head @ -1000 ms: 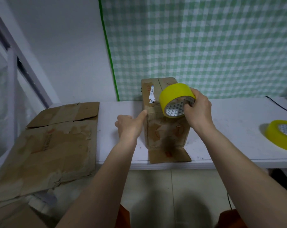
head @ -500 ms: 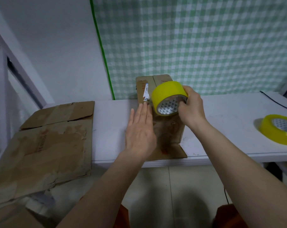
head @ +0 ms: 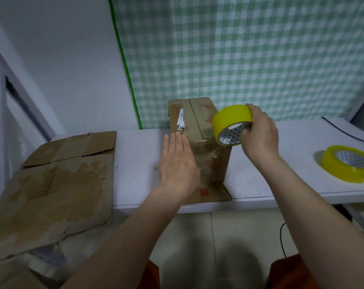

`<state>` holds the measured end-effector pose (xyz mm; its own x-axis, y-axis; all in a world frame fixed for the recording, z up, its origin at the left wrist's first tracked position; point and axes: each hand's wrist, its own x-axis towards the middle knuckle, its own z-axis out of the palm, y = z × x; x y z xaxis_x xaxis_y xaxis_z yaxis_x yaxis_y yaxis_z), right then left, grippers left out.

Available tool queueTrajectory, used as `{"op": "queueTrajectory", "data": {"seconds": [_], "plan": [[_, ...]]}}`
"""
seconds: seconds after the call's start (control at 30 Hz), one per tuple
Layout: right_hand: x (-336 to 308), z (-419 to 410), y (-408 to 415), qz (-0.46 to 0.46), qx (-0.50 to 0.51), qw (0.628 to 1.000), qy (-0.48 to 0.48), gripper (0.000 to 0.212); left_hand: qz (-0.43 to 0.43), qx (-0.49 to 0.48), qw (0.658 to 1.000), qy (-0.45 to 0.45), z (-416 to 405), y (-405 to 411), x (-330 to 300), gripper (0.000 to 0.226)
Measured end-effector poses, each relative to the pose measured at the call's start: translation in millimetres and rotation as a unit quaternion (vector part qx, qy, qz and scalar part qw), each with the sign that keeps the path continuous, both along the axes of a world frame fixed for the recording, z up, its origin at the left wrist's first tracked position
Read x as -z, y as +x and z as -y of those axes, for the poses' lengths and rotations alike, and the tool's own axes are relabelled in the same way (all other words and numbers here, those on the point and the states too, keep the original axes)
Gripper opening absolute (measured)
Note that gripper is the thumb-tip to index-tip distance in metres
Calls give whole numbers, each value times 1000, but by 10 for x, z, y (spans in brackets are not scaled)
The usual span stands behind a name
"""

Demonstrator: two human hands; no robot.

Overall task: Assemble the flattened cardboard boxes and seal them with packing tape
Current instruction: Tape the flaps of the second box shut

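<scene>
A small brown cardboard box [head: 199, 122] stands upright on the white table [head: 281, 163], its top flaps folded together and one bottom flap lying flat toward me. My left hand [head: 178, 163] lies flat with straight fingers against the box's near left side. My right hand [head: 259, 133] grips a yellow roll of packing tape [head: 231, 124], held in the air just right of the box's top edge. Flattened cardboard boxes [head: 58, 180] lie in a stack at the left end of the table, hanging over its front edge.
A second yellow tape roll [head: 348, 163] lies flat on the table at the far right. A black cable [head: 347, 132] runs along the table's back right. A green checked curtain [head: 249, 59] hangs behind the table, and a white window frame stands at left.
My left hand went from pointing at the box to lying flat on its side. My right hand has carried the tape roll from in front of the box to its right.
</scene>
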<state>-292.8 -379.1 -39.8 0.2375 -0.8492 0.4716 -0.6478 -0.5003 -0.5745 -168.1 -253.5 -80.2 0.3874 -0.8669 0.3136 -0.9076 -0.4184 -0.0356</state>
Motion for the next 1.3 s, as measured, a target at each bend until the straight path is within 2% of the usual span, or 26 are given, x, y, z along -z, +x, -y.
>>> {"op": "queueTrajectory", "data": {"seconds": [0.13,0.23,0.3,0.4,0.47,0.73,0.87,0.97,1.2,1.3], "plan": [[6,21,-18,-16,9,1000,2,57,-20,63,998,4,150,-99,-2,84],[24,21,-2,-13,2,1000,-4,60,-20,71,997,11,196,-105,93,90],[90,20,28,68,-20,997,35,60,-19,70,997,9,206,-91,120,93],[236,-21,103,232,-51,965,109,57,-21,73,997,4,212,-89,130,95],[291,-26,123,264,-45,955,129,54,-22,73,997,1,214,-89,141,97],[30,144,-151,115,-6,993,24,62,-7,72,997,11,192,-52,162,96],[121,208,-236,66,22,997,45,54,-20,48,998,27,208,-85,148,96],[144,230,-234,63,13,997,54,50,-54,41,997,32,209,-96,150,95],[173,238,-266,76,6,995,57,51,-7,-9,999,45,320,-293,-8,80],[223,265,-269,181,-19,977,113,59,-48,30,998,12,413,-381,13,86]]}}
